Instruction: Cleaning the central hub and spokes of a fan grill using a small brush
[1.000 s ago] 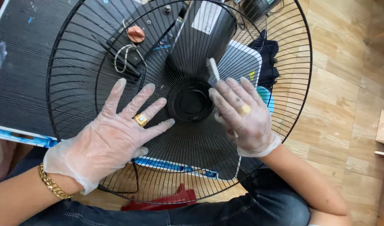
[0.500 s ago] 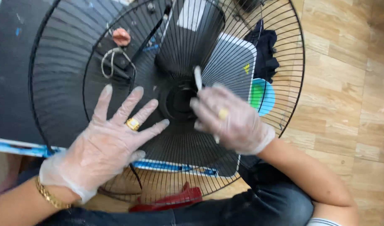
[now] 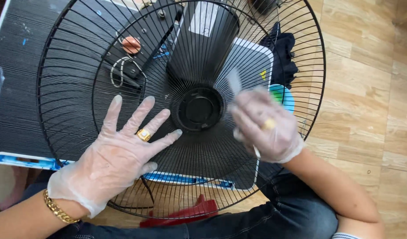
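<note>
A black wire fan grille (image 3: 75, 66) lies flat in front of me, its round hub (image 3: 199, 109) at the middle. My left hand (image 3: 117, 155), in a clear glove with a gold ring, rests flat on the wires left of the hub, fingers spread. My right hand (image 3: 265, 126), also gloved, grips a thin white brush-like tool (image 3: 234, 82) and is blurred with motion just right of the hub. The tool's tip lies against the wires.
Under the grille sit a black fan motor housing (image 3: 205, 40), a dark table top (image 3: 17, 88), a coiled wire (image 3: 121, 71) and a white panel (image 3: 252, 62). A dark cloth (image 3: 283, 53) and wooden floor (image 3: 367, 88) lie right. A red object (image 3: 190, 212) is near my lap.
My right hand with the white tool swept left toward the hub, then back right, brushing across the wires. My left hand stayed flat on the grille.
</note>
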